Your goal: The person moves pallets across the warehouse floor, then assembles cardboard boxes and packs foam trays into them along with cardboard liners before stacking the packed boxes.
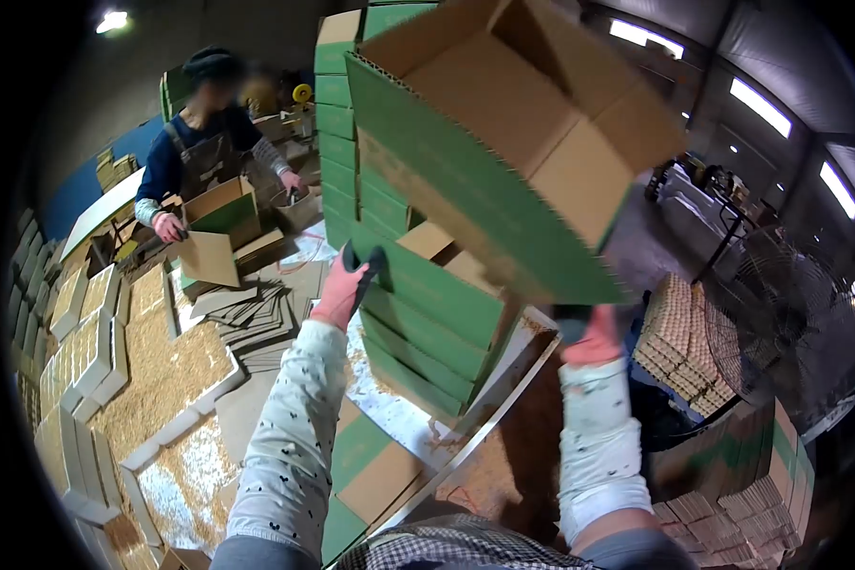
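Observation:
An open green-and-brown cardboard box is tilted up in front of me, its brown inside facing me. My right hand, in a pink glove with dark fingertips, grips its lower right corner; the box partly hides the fingers. My left hand, gloved the same way, is at the left corner of a stack of green boxes. Its thumb and fingers are apart against the box side. More green boxes rise in a tall column behind.
A co-worker handles another open box across the table. Flat cardboard sheets and white trays of shavings lie left. At right are a fan, stacked egg trays and bundled cardboard.

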A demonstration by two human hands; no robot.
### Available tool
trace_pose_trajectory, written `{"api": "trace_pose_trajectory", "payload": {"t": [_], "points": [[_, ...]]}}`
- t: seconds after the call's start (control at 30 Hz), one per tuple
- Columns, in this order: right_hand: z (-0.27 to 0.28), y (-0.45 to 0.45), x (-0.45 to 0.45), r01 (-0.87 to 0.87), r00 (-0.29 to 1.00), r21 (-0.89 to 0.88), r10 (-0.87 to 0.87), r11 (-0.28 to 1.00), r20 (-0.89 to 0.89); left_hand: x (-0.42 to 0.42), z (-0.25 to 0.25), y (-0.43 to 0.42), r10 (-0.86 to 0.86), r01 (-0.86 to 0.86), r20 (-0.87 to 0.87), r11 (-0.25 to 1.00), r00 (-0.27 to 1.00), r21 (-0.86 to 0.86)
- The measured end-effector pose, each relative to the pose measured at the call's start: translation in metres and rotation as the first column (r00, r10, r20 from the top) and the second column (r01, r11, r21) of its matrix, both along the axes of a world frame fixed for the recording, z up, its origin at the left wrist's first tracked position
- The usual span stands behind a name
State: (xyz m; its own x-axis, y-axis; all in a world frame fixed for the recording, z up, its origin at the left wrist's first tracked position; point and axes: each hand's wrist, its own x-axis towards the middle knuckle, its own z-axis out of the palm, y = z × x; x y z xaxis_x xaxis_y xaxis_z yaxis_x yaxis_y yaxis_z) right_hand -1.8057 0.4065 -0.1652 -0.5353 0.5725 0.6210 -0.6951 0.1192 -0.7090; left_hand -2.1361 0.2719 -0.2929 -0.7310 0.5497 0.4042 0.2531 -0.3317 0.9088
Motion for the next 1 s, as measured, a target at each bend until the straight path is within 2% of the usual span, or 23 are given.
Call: {"api": "trace_pose_trajectory", "payload": {"t": [0.03, 0.07, 0.1, 0.13, 0.17, 0.2, 0.27, 0.3, 0.33, 0.4, 0.43, 0.47, 0.5, 0.53, 0.57, 0.6, 0.67, 0.77, 0.8, 0.83, 0.87, 0.93, 1.0], "points": [[-0.034, 0.013, -0.013, 0.125, 0.991, 0.02, -0.126, 0.992, 0.035, -0.006, -0.014, 0.007, -0.035, 0.024, 0.082, 0.991, 0.996, 0.133], [-0.069, 0.037, -0.018, 0.373, 0.858, 0.446, -0.485, 0.814, 0.169, 0.013, -0.003, 0.003, -0.103, 0.062, 0.144, 0.963, 0.984, 0.262], [-0.103, 0.06, -0.022, 0.484, 0.575, 0.772, -0.815, 0.413, 0.075, 0.016, -0.009, -0.003, -0.084, 0.034, 0.172, 0.961, 0.981, 0.276], [-0.13, 0.088, -0.007, 0.148, 0.362, 0.968, -0.9, -0.202, -0.243, 0.02, -0.017, -0.011, -0.062, 0.0, 0.21, 0.959, 0.976, 0.284], [-0.022, 0.006, 0.009, -0.056, 0.262, 0.974, -0.938, 0.221, 0.228, 0.045, 0.009, -0.018, -0.177, 0.164, 0.001, 0.917, 0.984, 0.364], [0.007, 0.007, 0.016, -0.018, 0.271, 0.999, -0.962, -0.04, -0.034, 0.039, 0.002, -0.018, -0.056, 0.062, -0.032, 0.966, 0.998, 0.25], [0.051, 0.013, 0.001, 0.346, 0.269, 0.936, -0.951, -0.055, -0.156, 0.047, 0.009, -0.016, -0.069, 0.065, 0.002, 0.954, 0.998, 0.293], [0.057, 0.02, -0.02, 0.561, 0.258, 0.82, -0.916, -0.116, -0.306, 0.051, 0.013, -0.016, 0.052, -0.026, -0.119, 0.977, 0.992, 0.21], [0.048, 0.027, -0.043, 0.502, 0.295, 0.85, -0.892, -0.16, -0.343, 0.049, 0.014, -0.017, 0.132, -0.101, -0.185, 0.981, 0.974, 0.168], [0.016, 0.04, -0.089, 0.393, 0.385, 0.881, -0.822, -0.264, -0.419, 0.034, -0.007, -0.046, 0.222, -0.25, -0.151, 0.947, 0.963, -0.203], [0.025, 0.028, -0.082, 0.262, 0.403, 0.96, -0.915, 0.101, -0.014, 0.018, -0.041, -0.069, 0.312, -0.39, -0.234, 0.757, 0.921, -0.524], [0.006, 0.049, -0.085, 0.423, 0.439, 0.906, -0.874, -0.003, -0.207, 0.055, -0.01, -0.101, 0.167, -0.461, -0.434, 0.422, 0.886, -0.78], [0.014, 0.036, -0.074, 0.411, 0.43, 0.9, -0.901, 0.144, -0.053, 0.067, -0.026, -0.135, 0.089, -0.509, -0.501, 0.108, 0.861, -0.854], [0.009, 0.029, -0.064, 0.515, 0.576, 0.761, -0.816, 0.395, 0.034, 0.055, -0.074, -0.177, -0.074, -0.38, -0.373, -0.167, 0.925, -0.91], [-0.006, 0.016, -0.053, 0.577, 0.657, 0.581, -0.749, 0.575, 0.089, 0.072, -0.114, -0.225, -0.015, -0.408, -0.423, -0.3, 0.906, -0.862], [-0.02, 0.003, -0.042, 0.608, 0.737, 0.353, -0.671, 0.712, 0.084, 0.088, -0.131, -0.258, 0.065, -0.139, -0.182, -0.411, 0.981, -0.901], [-0.051, -0.031, -0.011, 0.609, 0.785, 0.304, -0.612, 0.733, -0.098, 0.127, -0.198, -0.31, 0.134, -0.379, -0.553, -0.595, 0.822, -0.709], [-0.087, -0.105, -0.008, 0.262, 0.965, 0.599, -0.189, 0.757, -0.184, 0.146, -0.222, -0.346, 0.342, -0.467, -0.54, -0.276, 0.769, -0.84], [-0.13, -0.112, -0.014, 0.164, 0.925, 0.767, -0.366, 0.62, 0.098, 0.146, -0.232, -0.356, 0.3, -0.529, -0.601, -0.292, 0.74, -0.797], [-0.157, -0.138, -0.029, -0.161, 0.852, 0.563, -0.173, 0.811, 0.493, 0.147, -0.223, -0.362, 0.328, -0.547, -0.58, -0.193, 0.746, -0.814], [-0.226, -0.135, -0.049, -0.34, 0.686, 0.546, -0.195, 0.766, 0.701, 0.144, -0.211, -0.366, 0.35, -0.565, -0.558, -0.093, 0.752, -0.82], [-0.342, -0.148, -0.05, -0.538, 0.296, 0.607, -0.543, 0.585, 0.786, 0.132, -0.22, -0.382, 0.247, -0.641, -0.627, -0.032, 0.739, -0.767], [-0.344, -0.185, -0.029, -0.552, 0.489, 0.776, -0.635, 0.305, 0.598, 0.13, -0.171, -0.383, 0.182, -0.609, -0.612, -0.082, 0.769, -0.789]]}}
